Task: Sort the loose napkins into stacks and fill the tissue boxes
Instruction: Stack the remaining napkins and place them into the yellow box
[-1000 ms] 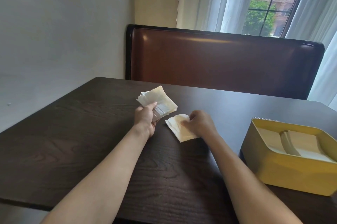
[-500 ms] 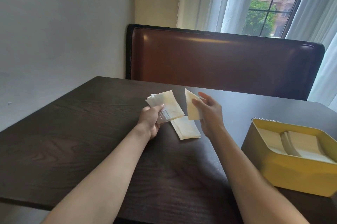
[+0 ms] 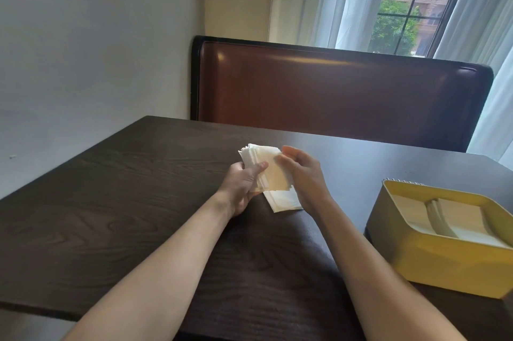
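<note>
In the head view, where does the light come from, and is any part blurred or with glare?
Head view: daylight enters from the window at upper right; soft glare streaks lie on the bench back; the right hand on the held napkin stack looks slightly motion-blurred; straight edges bow from the wide lens.

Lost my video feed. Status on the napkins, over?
Left hand grips napkin stack; right hand squares it. More napkins on table. Yellow box part-filled. Nothing obstructing.

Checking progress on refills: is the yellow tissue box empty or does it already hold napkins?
Partly filled: the yellow tissue box is open-topped, and napkins lie inside below its rim.
</note>
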`<state>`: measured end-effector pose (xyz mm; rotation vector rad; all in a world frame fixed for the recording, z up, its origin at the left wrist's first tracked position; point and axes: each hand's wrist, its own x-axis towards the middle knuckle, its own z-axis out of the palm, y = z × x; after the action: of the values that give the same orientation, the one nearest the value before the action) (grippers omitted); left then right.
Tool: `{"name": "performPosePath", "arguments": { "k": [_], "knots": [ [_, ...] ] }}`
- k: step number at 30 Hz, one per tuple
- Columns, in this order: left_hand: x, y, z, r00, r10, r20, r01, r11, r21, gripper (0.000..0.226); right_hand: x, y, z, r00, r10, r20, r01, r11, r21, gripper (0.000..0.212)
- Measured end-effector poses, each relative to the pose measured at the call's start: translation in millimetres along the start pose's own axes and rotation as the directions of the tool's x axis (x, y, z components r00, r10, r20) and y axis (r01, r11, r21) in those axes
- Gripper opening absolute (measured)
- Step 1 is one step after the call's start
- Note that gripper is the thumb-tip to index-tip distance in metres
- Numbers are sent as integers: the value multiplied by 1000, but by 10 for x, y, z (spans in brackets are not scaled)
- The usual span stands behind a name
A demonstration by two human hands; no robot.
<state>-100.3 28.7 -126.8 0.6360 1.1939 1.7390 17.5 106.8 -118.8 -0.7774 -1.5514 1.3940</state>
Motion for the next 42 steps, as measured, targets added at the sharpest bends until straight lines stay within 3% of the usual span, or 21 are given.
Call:
{"name": "performPosePath", "arguments": {
  "k": [5,7,10,12,13,17,21,24,27,31,34,37,39,42],
  "knots": [
    [79,24,-46,979,6,-205,-21,997,-69,10,37,-13,-48,997,23,-75,-20,999,32,28],
    [122,61,-107,959,0,-283,-40,990,-136,8,50,4,-107,989,-24,-145,-13,968,-251,31],
    [149,99,-179,937,-3,-349,-68,979,-190,8,63,89,-150,997,26,-76,-75,631,-772,45],
    [149,110,-195,931,-6,-366,-78,973,-216,8,64,111,-137,991,127,-48,-101,459,-883,47],
    [148,111,-197,929,-6,-370,-83,971,-224,9,71,114,-128,987,154,-44,-108,440,-892,44],
    [161,103,-192,928,-13,-372,-80,969,-233,19,77,99,-90,984,177,-32,-123,532,-838,22],
    [141,96,-182,935,-6,-354,-71,976,-204,14,-17,-16,-93,996,73,-56,-92,801,-592,20],
    [160,82,-201,932,15,-362,-83,982,-171,11,-66,-127,-118,984,-52,-172,-20,919,-394,16],
    [152,89,-196,941,18,-338,-72,987,-147,4,-83,-199,-101,966,-46,-254,10,990,-142,17],
    [123,74,-135,973,7,-232,-20,998,-52,26,-104,-282,-56,996,5,-87,5,993,114,17],
    [39,84,-34,996,5,-89,-7,1000,-19,28,-107,-234,-24,998,-58,-31,56,997,-56,22],
    [5,81,-19,999,-40,25,40,999,-2,45,-97,-142,-6,997,-74,-12,68,962,-263,29],
    [17,39,-24,996,-18,85,12,998,68,47,-85,-131,-12,998,-57,6,56,948,-314,31],
    [35,-1,-8,999,33,-34,-30,995,95,34,-80,-150,-5,1000,-26,14,28,965,-260,25]
  ]
}}
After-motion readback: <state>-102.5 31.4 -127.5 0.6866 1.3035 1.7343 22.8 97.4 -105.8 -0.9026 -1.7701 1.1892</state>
